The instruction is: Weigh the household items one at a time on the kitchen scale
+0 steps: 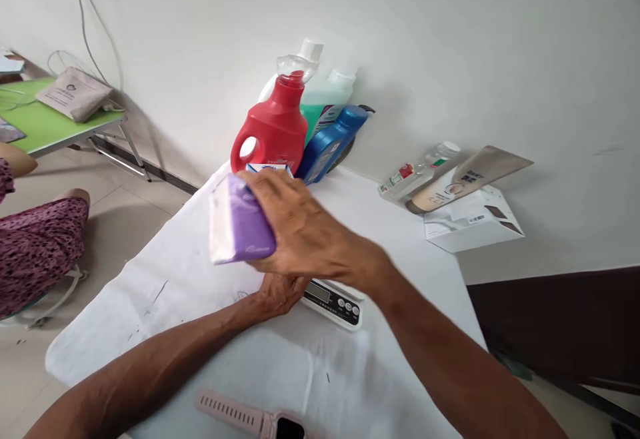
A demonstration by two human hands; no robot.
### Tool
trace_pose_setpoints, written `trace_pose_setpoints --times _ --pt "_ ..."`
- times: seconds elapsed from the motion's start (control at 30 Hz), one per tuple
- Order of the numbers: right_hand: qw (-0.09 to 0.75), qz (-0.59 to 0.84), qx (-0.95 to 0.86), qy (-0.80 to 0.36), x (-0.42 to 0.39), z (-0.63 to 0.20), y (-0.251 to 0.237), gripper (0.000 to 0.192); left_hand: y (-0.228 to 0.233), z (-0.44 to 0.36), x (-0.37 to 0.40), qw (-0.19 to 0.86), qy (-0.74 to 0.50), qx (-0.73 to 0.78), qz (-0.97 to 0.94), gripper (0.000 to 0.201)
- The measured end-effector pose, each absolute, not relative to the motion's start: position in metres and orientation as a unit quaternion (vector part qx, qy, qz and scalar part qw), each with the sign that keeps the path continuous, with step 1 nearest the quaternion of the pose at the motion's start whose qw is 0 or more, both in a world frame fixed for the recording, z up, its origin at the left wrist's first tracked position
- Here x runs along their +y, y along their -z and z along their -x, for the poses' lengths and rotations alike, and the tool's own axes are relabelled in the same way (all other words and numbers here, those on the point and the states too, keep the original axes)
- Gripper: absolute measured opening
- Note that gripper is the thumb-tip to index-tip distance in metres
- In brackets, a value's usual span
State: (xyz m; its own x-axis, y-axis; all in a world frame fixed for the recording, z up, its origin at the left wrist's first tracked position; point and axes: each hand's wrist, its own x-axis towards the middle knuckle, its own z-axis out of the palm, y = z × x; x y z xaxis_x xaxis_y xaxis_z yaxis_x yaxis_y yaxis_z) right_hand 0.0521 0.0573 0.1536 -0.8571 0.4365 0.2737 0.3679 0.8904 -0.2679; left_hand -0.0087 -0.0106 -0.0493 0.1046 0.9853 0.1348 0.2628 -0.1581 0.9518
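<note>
My right hand (pixel 300 226) is closed around a purple-and-white soft pack of tissues (pixel 250 226), held up over the white-covered table (pixel 190 286). Lower down and partly behind it, my left hand (pixel 281 292) rests beside the left end of a white digital kitchen scale (pixel 333 302). My left fingers are mostly covered by the right hand, so their grip does not show. The scale's display and buttons face me, while much of its platform is hidden. Just beyond the tissues, the top of a blue-and-white package (pixel 270 168) peeks out.
At the back stand a red detergent jug (pixel 277 126), a green liquid bottle (pixel 327 99) and a blue bottle (pixel 333 142). Rightward are a clear bottle (pixel 420 169), a beige tube (pixel 465 179) and a white box (pixel 475 222). A pink-strapped watch (pixel 235 412) lies near me. A person (pixel 43 252) sits left.
</note>
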Motion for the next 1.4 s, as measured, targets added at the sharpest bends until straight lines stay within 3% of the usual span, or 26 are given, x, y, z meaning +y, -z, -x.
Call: trace_pose_setpoints --times 0.13,0.27,0.4,0.57,0.67,0.73,0.83,0.93,1.03,1.13,1.4 --pt "0.165 0.344 -0.923 -0.054 0.073 -0.122 -0.169 0.095 0.025 -0.001 0.002 0.439 -0.432 0.514 -0.597 0.049" --pt "0.074 0.466 -0.88 -0.046 0.081 -0.178 -0.144 0.092 0.013 0.0 0.005 0.465 -0.436 0.509 -0.578 0.049" --pt "-0.006 0.504 -0.861 -0.066 0.075 -0.196 -0.114 0.088 0.012 0.002 0.005 0.463 -0.457 0.512 -0.562 0.05" --pt "0.005 0.505 -0.858 -0.094 0.069 -0.193 -0.096 0.093 0.011 0.004 0.01 0.456 -0.47 0.515 -0.553 0.052" --pt "0.088 0.508 -0.844 -0.149 0.064 -0.203 -0.102 0.097 0.009 0.009 0.014 0.444 -0.476 0.518 -0.555 0.053" --pt "0.218 0.514 -0.804 -0.205 0.061 -0.219 -0.105 0.085 0.009 0.012 0.017 0.433 -0.479 0.522 -0.557 0.053" --pt "0.473 0.546 -0.638 -0.266 0.058 -0.247 -0.09 0.046 0.009 0.016 0.02 0.421 -0.481 0.528 -0.559 0.055" --pt "0.628 0.576 -0.427 -0.3 0.055 -0.265 -0.046 0.041 0.009 0.017 0.021 0.413 -0.479 0.533 -0.562 0.058" --pt "0.659 0.585 -0.319 -0.349 0.051 -0.268 0.002 0.045 0.009 0.016 0.021 0.418 -0.474 0.538 -0.557 0.062" --pt "0.665 0.583 -0.342 -0.318 0.046 -0.265 0.027 0.041 0.01 0.016 0.021 0.42 -0.468 0.545 -0.554 0.063" --pt "0.585 0.607 -0.434 -0.319 0.043 -0.27 0.024 0.022 0.007 0.016 0.02 0.407 -0.455 0.55 -0.57 0.063"
